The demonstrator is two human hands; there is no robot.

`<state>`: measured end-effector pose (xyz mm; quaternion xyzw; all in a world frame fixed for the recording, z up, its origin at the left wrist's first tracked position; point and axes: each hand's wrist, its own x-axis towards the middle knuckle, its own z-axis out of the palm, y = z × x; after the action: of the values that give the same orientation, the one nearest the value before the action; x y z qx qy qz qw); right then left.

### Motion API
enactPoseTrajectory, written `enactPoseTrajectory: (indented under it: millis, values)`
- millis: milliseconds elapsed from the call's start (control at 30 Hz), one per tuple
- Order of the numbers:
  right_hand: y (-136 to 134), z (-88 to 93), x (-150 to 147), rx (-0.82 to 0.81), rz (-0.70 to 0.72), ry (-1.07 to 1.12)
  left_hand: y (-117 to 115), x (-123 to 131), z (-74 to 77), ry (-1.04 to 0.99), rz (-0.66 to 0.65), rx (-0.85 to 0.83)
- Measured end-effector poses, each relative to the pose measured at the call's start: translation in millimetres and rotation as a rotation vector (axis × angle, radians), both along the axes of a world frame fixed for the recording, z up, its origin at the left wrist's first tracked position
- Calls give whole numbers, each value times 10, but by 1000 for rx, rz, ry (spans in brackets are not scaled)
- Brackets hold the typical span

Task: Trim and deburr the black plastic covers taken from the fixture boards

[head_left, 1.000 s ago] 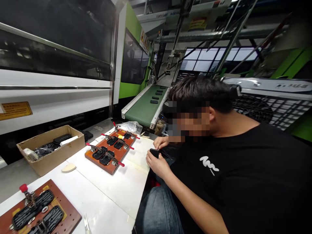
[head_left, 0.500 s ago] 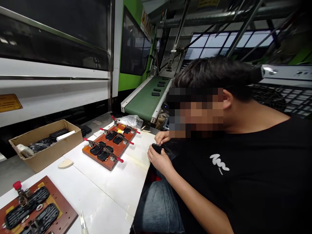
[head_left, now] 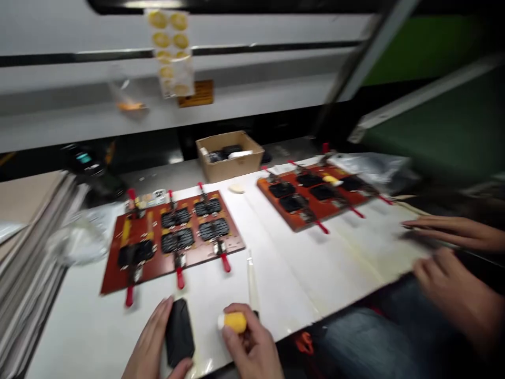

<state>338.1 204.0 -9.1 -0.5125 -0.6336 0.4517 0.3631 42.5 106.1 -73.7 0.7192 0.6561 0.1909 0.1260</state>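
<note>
My left hand grips a black rectangular part at the bottom of the view, its lower end partly behind my thumb. My right hand holds a small yellow rounded object, whose exact kind is blurred. Both hands rest near the front of the white worktable. Just beyond them lies a brown fixture board with black grilles under red-handled clamps. A co-worker's hands are at the far right, blurred.
A second fixture board lies farther along the table. A cardboard box holding black parts stands behind it. Plastic bags lie left of the near board, beside a stack of sheets. A green conveyor runs at the right.
The view has swung down and left from the seated co-worker to the table. My hands have come into view. The co-worker's hands have moved apart, and the small black item is no longer visible.
</note>
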Motion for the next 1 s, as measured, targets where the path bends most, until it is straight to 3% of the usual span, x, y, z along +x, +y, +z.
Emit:
enactPoseTrajectory:
  millis: [100, 200, 333, 433, 533, 667, 800, 900, 1000]
  values:
    - [-413, -351, -741, -191, 99, -27, -67, -81, -36, -5, -6, -97]
    - [-458, -473, -992, -116, 270, -88, -92, -51, 3, -57, 15, -123]
    - [-337, -396, -1062, -13, 488, -306, -77, -25, 26, -170, 30, -112]
    - [-353, -299, -1081, -12, 566, -469, -60, -33, 33, -243, 55, -132]
    - [-368, -232, -1117, -22, 618, -499, -55, -39, 41, -252, 54, -137]
    - [-347, -172, -1087, 19, 597, -493, -66, -46, 39, -230, 47, -121]
    - [-407, -108, -774, -12, 644, -461, -74, -56, 29, -211, 39, -119]
    - [-447, -132, -599, -14, 479, -350, -74, -60, 30, -193, 36, -105]
    - [-425, -241, -707, -6, 319, -223, -78, -63, 32, -180, 16, -105]
